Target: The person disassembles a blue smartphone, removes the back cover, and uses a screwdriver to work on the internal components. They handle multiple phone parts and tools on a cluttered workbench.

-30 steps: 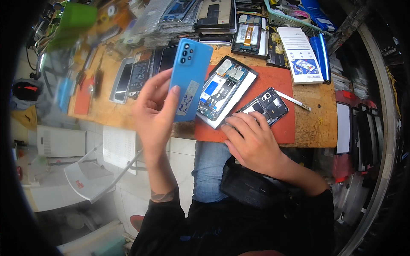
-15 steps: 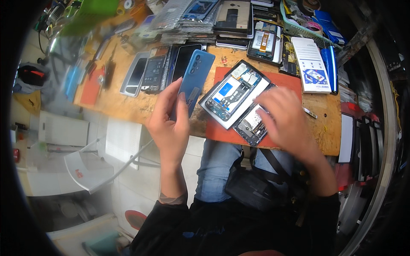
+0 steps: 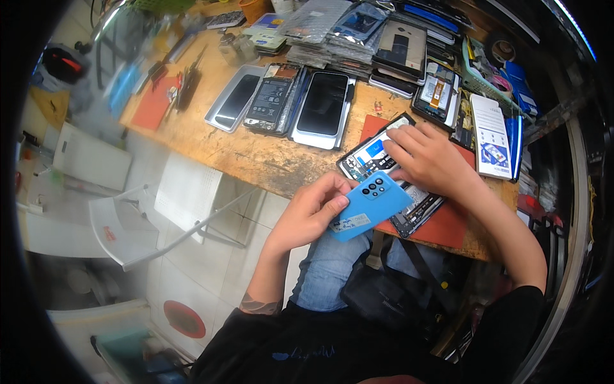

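Observation:
My left hand [image 3: 313, 208] is closed on the lower left end of a blue phone [image 3: 390, 203], its back with several camera lenses facing up and a pale handwritten label on it. The phone is tilted over the front edge of the bench. Curled over an opened phone [image 3: 359, 163] with bare circuit boards, my right hand [image 3: 425, 157] has its fingers bent close together. What those fingers pinch, if anything, is hidden. A second opened phone [image 3: 422, 211] lies partly beneath the blue one. Both opened phones rest on a red mat [image 3: 457, 227].
On the wooden bench [image 3: 256, 168] to the left lie a dark-screened phone [image 3: 323, 105], a phone with exposed battery [image 3: 272, 99] and a silver one [image 3: 233, 99]. Bagged parts [image 3: 313, 25] are stacked behind. A white box [image 3: 489, 134] and a green basket [image 3: 480, 77] stand right.
My left hand has lowered the blue phone and turned it from upright to slanted, nearer the opened phones. My right hand has moved up over the first opened phone. The whole view has shifted.

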The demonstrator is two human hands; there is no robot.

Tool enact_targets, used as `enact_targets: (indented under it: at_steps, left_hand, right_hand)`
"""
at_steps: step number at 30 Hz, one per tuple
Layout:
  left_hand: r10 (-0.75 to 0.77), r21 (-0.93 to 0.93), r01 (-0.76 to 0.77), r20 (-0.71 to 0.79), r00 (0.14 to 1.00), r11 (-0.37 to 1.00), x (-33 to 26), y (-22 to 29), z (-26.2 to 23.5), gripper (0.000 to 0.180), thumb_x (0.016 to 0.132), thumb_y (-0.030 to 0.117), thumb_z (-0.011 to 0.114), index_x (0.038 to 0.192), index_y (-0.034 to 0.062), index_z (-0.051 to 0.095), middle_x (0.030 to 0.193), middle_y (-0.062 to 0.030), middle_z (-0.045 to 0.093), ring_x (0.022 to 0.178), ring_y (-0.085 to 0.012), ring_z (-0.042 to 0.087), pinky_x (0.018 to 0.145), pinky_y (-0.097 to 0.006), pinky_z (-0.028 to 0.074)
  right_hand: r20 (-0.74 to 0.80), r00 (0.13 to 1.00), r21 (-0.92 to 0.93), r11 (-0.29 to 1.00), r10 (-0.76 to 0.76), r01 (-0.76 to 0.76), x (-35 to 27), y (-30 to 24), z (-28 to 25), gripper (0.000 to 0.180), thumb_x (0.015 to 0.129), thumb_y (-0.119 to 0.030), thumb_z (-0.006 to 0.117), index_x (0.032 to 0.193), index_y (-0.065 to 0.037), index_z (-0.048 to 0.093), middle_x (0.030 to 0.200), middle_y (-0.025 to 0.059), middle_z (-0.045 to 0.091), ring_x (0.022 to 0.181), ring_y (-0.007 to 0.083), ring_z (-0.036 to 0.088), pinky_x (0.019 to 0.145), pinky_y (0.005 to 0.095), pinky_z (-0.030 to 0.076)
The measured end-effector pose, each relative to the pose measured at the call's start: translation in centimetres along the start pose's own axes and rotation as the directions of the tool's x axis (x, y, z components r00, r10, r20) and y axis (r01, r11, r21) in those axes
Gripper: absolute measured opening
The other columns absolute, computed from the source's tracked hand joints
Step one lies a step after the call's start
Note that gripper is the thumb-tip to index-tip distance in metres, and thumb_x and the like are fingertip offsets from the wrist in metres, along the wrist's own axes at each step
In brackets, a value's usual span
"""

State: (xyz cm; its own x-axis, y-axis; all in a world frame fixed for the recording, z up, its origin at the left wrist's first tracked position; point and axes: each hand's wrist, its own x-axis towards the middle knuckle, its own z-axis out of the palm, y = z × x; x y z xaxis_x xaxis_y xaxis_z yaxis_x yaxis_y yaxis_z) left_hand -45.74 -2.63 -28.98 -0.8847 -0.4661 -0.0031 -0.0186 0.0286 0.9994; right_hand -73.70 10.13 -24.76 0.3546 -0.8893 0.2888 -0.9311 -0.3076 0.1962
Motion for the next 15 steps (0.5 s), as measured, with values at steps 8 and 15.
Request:
enact_targets:
  at_steps: [8,15]
  left_hand:
    - [0.046,0.131,-0.062,0.125,0.991,0.989,0.8,0.1,-0.4,0.022,0.112,0.025,0.068,0.114,0.0035,0.061,0.100,0.0007,0.065,0.090,-0.0060,0.057,0.078,-0.026,0.048]
    - [0.018,-0.009,-0.017,0.181,0.983,1.000,1.1,0.8,-0.6,0.018,0.110,0.018,0.070,0.116,0.0018,0.065,0.100,-0.0016,0.072,0.092,-0.0066,0.064,0.080,-0.026,0.051]
  right_hand:
    - [-0.121,0.975,-0.076,0.981,-0.188,0.180,-0.8,-0.2,1.1,0.024,0.094,-0.021,0.071,0.113,-0.009,0.067,0.122,0.0094,0.070,0.118,0.0280,0.071,0.097,0.0437,0.058]
    - [-0.242,0.963,-0.134,0.987,-0.118,0.087,1.8,0.3,1.3,0.021,0.093,-0.016,0.069,0.112,-0.007,0.068,0.114,0.0104,0.070,0.112,0.0284,0.071,0.090,0.0414,0.057]
